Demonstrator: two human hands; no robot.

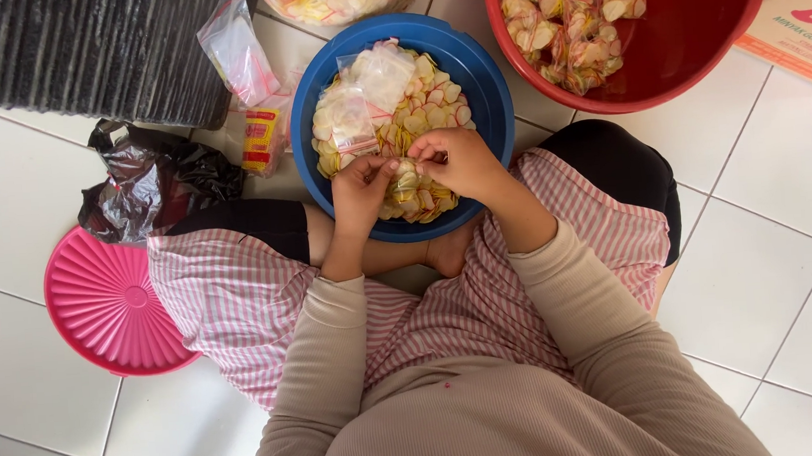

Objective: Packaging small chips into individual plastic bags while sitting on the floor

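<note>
Two hands are working over the blue basin (487, 89), which is sitting on the white tiled floor (780, 259) right in front of the person's crossed legs. The left hand (359, 191) and right hand (458, 160) are meeting over the basin's near side, both pinching a small clear bag of chips (408, 174) between them. Left grip: fingertips pressed together on the bag's left edge. Right grip: thumb and fingers pressed onto its right edge. The bag is looking small, clear and shiny, stuffed with pale yellow round chips with pink rims. Its long axis is hard to read under the fingers; it seems to be running roughly left to right between the two hands, mouth direction unclear.

The basin is holding a loose heap of the same chips (430, 93), plus empty clear bags (378, 73) lying on top at the far side. A red basin (699, 65) is standing to the far right with filled bags (563, 17) inside. A pink ribbed lid (106, 301) is lying on the floor at the left, touching the striped skirt. A crumpled black plastic bag (150, 184) is lying just beyond the lid.
</note>
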